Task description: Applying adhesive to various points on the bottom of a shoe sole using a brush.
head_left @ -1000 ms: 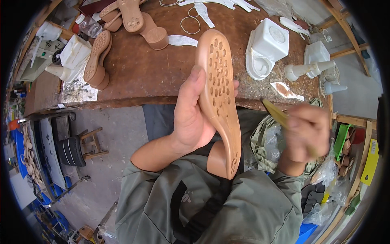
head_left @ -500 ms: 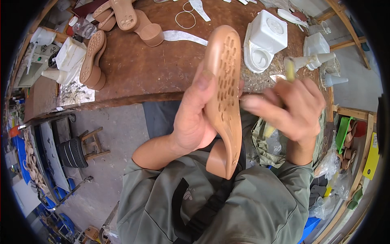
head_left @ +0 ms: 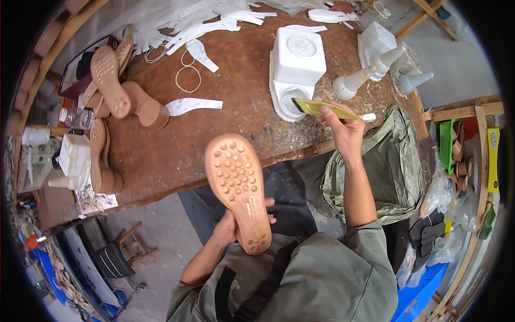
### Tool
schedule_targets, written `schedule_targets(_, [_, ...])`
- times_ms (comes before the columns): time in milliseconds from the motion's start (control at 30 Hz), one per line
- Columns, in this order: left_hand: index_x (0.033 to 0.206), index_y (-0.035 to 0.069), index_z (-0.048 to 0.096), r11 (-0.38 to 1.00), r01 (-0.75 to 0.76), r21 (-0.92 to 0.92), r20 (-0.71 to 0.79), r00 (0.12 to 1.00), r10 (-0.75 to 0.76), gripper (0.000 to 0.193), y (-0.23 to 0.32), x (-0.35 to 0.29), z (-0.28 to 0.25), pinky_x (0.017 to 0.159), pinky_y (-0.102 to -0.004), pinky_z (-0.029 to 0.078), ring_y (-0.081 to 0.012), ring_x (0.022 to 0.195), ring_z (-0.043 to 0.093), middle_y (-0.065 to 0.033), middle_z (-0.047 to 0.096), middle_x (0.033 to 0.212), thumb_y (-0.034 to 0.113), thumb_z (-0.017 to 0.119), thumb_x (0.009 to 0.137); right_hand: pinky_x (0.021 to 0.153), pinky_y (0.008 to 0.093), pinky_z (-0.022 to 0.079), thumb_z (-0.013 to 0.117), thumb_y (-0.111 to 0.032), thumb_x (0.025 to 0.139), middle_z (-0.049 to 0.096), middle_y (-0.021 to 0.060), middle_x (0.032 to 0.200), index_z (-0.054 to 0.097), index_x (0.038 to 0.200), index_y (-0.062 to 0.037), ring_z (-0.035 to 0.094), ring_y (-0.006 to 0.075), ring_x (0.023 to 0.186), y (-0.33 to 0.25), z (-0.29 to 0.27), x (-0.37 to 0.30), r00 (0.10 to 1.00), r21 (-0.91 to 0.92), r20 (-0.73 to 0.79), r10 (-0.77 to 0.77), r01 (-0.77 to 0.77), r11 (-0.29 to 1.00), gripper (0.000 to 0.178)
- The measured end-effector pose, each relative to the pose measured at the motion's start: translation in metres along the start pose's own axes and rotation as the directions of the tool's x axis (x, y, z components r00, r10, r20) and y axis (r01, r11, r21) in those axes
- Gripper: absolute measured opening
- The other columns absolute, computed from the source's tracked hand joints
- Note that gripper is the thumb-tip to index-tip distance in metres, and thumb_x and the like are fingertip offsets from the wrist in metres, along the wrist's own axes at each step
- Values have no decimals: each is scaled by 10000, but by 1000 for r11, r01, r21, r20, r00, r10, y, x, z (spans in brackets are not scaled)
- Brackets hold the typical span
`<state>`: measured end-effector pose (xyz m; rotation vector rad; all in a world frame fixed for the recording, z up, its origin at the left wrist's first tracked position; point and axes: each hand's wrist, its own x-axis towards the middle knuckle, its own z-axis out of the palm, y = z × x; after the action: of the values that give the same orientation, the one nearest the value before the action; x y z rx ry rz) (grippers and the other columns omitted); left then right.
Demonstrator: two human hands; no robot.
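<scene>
My left hand point(head_left: 227, 227) is wrapped round the waist of a tan heeled shoe sole point(head_left: 234, 172), its dimpled face turned up toward me and partly shiny. The sole is held in front of the table's near edge, toe pointing away. In my right hand point(head_left: 347, 134) is a flat brush point(head_left: 328, 109) with an olive-yellow handle, pinched between thumb and fingers. Its dark bristle end is over the round cup of a white plastic glue dispenser point(head_left: 301, 64); whether it touches the liquid I cannot tell.
On the brown table point(head_left: 161, 155), several tan soles point(head_left: 110, 80) lie left, with white strips point(head_left: 194, 106) behind. White cone-tipped bottles point(head_left: 353, 81) stand right of the dispenser. A green cloth bag point(head_left: 397, 172) hangs at the right edge. A stool point(head_left: 134, 244) is on the floor.
My right hand has moved away from the sole to the dispenser with the brush. The sole has been lowered leftward and turned, so its dimpled face now points up.
</scene>
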<state>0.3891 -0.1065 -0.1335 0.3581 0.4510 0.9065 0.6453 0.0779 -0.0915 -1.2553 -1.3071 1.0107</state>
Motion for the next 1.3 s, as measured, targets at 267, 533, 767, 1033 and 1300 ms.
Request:
schedule_targets(267, [1435, 34, 224, 996, -82, 20, -88, 993, 83, 650, 23, 33, 4, 874, -456, 505, -365, 1006, 609, -254, 425, 1354, 483, 296, 972, 640, 274, 500, 671, -132, 853, 687, 111, 836, 685, 967, 6, 649, 164, 716, 14, 13, 11, 990, -304, 55, -130, 140, 942, 180])
schedule_targets(533, [1426, 51, 253, 997, -37, 63, -220, 974, 50, 634, 49, 60, 16, 815, -435, 542, -342, 972, 626, -227, 457, 1331, 500, 259, 979, 633, 275, 500, 665, -132, 856, 684, 109, 833, 681, 954, 14, 647, 168, 702, 21, 17, 14, 987, -346, 86, -135, 157, 925, 177])
schedule_targets(767, [1419, 50, 269, 998, 13, 57, -271, 963, 3, 624, 53, 69, 18, 840, -446, 533, -327, 986, 620, -227, 486, 1299, 497, 238, 985, 536, 229, 463, 647, -124, 878, 653, 56, 737, 664, 940, 25, 570, 85, 575, 22, 11, 21, 979, 91, 50, 197, -200, 975, 162])
schedule_targets(1033, [1412, 4, 259, 1000, -4, -27, -126, 992, 0, 704, 64, 66, 40, 867, -470, 517, -338, 1080, 579, -297, 454, 1297, 542, 287, 959, 466, 219, 464, 649, -35, 856, 662, 110, 756, 637, 939, 84, 576, 108, 539, -56, 17, -14, 985, 301, 158, 70, -116, 947, 146])
schedule_targets(1300, [1391, -2, 266, 999, 24, 35, 11, 1000, -24, 734, 75, 45, 78, 825, -387, 535, -283, 980, 628, -252, 503, 1241, 574, 323, 940, 502, 198, 459, 682, -20, 828, 676, 113, 759, 662, 936, 69, 614, 91, 597, -94, 46, -27, 943, 226, 196, -269, 223, 948, 141])
